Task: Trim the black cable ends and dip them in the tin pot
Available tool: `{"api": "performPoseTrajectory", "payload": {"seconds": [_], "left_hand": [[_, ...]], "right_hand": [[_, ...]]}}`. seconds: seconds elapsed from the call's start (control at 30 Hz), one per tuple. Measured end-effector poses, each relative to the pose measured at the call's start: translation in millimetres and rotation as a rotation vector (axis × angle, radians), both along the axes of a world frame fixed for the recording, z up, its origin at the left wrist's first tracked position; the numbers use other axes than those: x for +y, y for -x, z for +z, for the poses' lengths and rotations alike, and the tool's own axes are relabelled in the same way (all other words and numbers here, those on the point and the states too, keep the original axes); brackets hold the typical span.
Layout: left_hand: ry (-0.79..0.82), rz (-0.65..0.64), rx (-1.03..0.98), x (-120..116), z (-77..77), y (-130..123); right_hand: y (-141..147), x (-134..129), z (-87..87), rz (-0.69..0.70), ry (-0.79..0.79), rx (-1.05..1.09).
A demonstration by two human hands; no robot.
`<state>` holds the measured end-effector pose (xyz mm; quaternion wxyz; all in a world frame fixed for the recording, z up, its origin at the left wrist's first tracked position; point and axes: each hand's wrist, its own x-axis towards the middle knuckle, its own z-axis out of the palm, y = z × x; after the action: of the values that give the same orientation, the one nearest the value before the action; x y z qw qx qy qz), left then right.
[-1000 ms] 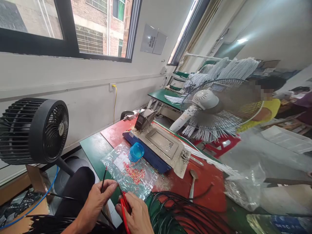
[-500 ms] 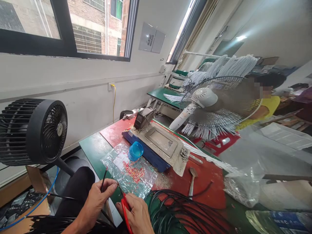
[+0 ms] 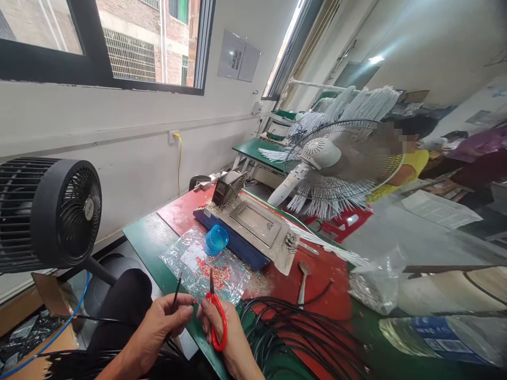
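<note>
In my left hand [image 3: 160, 322], closed near the table's front edge, is a black cable [image 3: 176, 293], its stripped reddish end pointing up. My right hand [image 3: 229, 330] is beside it, wrapped round red-handled scissors [image 3: 218, 316] whose dark blades point up and away from me. My right thumb and fingertip are pinched close to my left fingertips, near a tiny reddish bit at the cable's other end. Beyond my hands, a clear plastic bag [image 3: 174, 252] lies flat with many small red and yellow scraps [image 3: 214, 273] on it.
Behind the bag stand a blue cup [image 3: 216, 240] and a soldering machine [image 3: 253, 224] with a metal top. A spoon [image 3: 303, 282] and a coil of black cables [image 3: 277, 332] lie to the right. A black fan [image 3: 59, 211] is at left, a white fan [image 3: 328, 158] ahead.
My right hand has turned and risen. The scissors' blades, earlier at the cable by my left fingertips, now point up and away. My left hand keeps hold of the cable; the whole view has shifted slightly.
</note>
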<state>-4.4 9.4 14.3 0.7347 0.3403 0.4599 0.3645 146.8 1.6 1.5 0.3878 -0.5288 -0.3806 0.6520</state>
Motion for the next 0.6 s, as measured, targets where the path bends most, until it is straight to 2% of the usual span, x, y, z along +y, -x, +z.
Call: {"api": "performPoseTrajectory", "payload": {"seconds": [0.13,0.33,0.6], "left_hand": [[0.018,0.003,-0.043,-0.9,1.7,-1.6],[0.079,0.045,-0.122,-2.3,1.3,0.9],[0.044,-0.015,-0.186,-1.1,-2.2,3.4]], "right_hand": [[7.3,0.4,6.3,-0.014,0.009,0.101],[16.2,-3.8,0.5,0.001,-0.010,0.156],[20.2,-2.8,4.1,0.001,0.066,0.279]]}}
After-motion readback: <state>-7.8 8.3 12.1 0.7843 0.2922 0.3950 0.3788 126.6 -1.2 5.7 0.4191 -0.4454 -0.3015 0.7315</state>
